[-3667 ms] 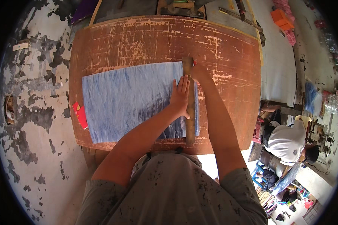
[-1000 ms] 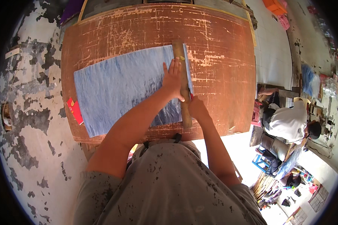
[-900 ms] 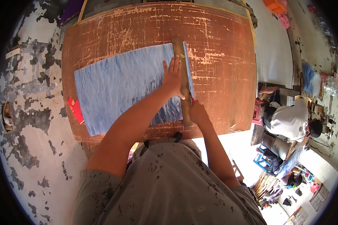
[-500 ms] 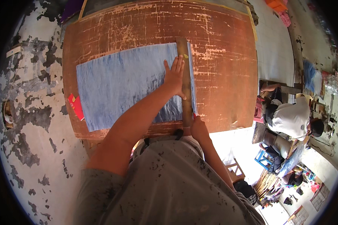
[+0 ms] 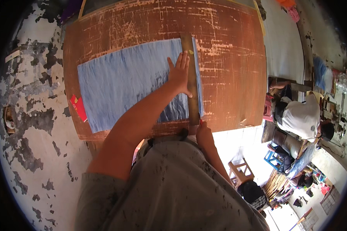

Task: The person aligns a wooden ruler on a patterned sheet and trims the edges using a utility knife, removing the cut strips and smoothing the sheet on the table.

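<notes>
On ruler [image 5: 194, 82] and blue sheet [image 5: 123, 82], left hand [image 5: 178, 79] laid flat, fingers spread, thumb tip on ruler. At ruler's near end, right hand [image 5: 204, 134], fingers curled round red tool [image 5: 201, 121]. Sheet lies on brown table [image 5: 233, 86], under ruler, narrow strip showing right of it. Red packet [image 5: 79, 109] at sheet's left edge. Farther right: 1 white-shirted person [image 5: 300, 119], 1 brown stool [image 5: 241, 176].

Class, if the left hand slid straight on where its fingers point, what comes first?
Probably the far part of the brown strip; the left hand seems to have fingertips at its edge, though depth is unclear.
</notes>
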`<state>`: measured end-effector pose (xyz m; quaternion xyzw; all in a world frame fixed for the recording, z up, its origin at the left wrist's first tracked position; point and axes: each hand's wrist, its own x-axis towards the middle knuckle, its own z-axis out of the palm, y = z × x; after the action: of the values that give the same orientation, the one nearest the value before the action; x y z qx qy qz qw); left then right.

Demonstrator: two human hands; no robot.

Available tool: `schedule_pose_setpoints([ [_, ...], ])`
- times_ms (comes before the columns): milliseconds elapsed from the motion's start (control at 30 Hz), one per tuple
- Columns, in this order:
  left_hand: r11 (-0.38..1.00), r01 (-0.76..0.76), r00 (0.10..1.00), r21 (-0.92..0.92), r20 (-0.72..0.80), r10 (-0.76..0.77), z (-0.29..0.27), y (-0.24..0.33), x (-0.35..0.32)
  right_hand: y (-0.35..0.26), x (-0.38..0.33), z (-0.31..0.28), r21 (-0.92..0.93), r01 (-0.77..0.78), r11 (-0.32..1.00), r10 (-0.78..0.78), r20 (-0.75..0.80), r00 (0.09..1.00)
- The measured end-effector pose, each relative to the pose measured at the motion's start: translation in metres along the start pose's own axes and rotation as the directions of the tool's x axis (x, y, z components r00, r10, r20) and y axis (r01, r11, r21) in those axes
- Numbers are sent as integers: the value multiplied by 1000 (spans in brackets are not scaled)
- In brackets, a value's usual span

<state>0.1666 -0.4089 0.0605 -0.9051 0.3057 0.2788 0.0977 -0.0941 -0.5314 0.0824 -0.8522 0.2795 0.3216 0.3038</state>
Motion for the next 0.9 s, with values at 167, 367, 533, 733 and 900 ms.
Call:
schedule_pose_setpoints([
  [167,999,-3,1000,38,6,3,-1,0,0,10,2,10,-22,-68,997,68,41,997],
  [367,999,-9,1000,45,-8,10,0,3,2,23,-5,16,-22,-36,999,36,-14,999],
  [533,999,-14,1000,30,19,13,5,-1,4,25,-14,-14,-126,18,992,-5,100,995],
  [733,1000,-9,1000,20,8,9,2,-2,0,-52,60,-78,-30,254,967,-255,-175,951],
  [900,999,-16,1000,38,-2,16,-5,5,2,-128,196,-94,-75,369,926,-374,-294,879],
])
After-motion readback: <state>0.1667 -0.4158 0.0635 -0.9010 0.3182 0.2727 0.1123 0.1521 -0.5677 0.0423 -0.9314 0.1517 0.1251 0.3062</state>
